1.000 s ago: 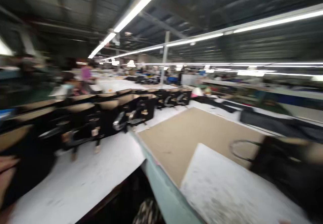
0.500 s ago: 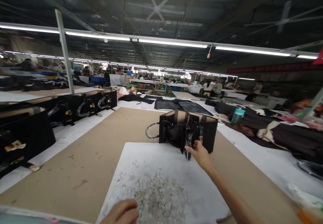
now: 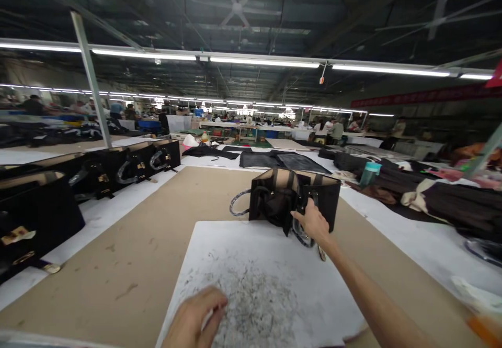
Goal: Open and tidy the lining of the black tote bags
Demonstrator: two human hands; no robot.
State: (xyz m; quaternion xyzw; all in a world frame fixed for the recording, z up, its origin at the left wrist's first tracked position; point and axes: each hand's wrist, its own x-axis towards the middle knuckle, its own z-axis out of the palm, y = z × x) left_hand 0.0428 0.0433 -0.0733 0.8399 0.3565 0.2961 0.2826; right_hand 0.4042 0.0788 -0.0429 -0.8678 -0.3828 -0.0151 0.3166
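A black handbag [image 3: 270, 201] with a tan inside stands at the far edge of a white, smudged sheet [image 3: 219, 243]. My right hand [image 3: 317, 225] reaches to its front panel, thumb and forefinger apart, the fingertips touching the bag around the handle's base. Below that hand hangs a plastic-wrapped handle [image 3: 303, 235], and a strap end with a metal tip [image 3: 322, 254] shows beside it. Another wrapped handle [image 3: 237, 204] sticks out at the left. Over the near part of the sheet my left hand [image 3: 198, 316] hovers, loosely curled with a gap between thumb and fingers, holding nothing.
Several similar black bags [image 3: 39, 206] line the table's left side. Dark fabric pieces [image 3: 282, 160] lie beyond the handbag. On the right are a teal-lidded bottle [image 3: 369, 174] and piled dark cloth [image 3: 451, 204]. A metal post [image 3: 92, 81] rises at the left; people work in the background.
My right hand has let go of the front handle and moved up and slightly right against the bag; the handle now hangs lower. My left hand has moved forward and right over the sheet.
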